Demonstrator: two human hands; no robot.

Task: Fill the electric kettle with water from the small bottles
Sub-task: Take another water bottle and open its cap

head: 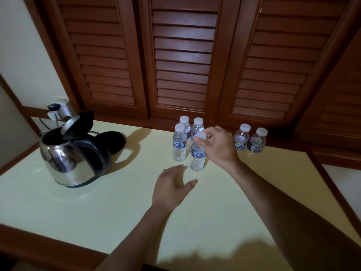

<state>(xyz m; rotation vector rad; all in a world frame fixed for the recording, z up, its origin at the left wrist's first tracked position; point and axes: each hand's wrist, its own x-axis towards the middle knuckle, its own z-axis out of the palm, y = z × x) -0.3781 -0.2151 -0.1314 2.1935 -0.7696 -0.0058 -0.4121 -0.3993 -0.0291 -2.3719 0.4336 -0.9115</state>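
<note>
A steel electric kettle [75, 155] with a black handle stands at the left of the pale yellow table [97, 202], its lid flipped up. A small water bottle [197, 156] with a blue label stands near the table's middle; my right hand [216, 145] pinches its white cap from the right. My left hand [172, 184] hovers open just in front of and left of that bottle, fingers straight, touching nothing. Three more capped bottles [179, 142] cluster right behind it. Two others [249, 140] stand further right by the back edge.
The kettle's black base [115, 141] lies behind the kettle, its cord running to a wall socket [58, 111]. Brown louvred doors [183, 61] rise behind the table. A wooden rim borders the table, with a lower ledge at the right [341, 178].
</note>
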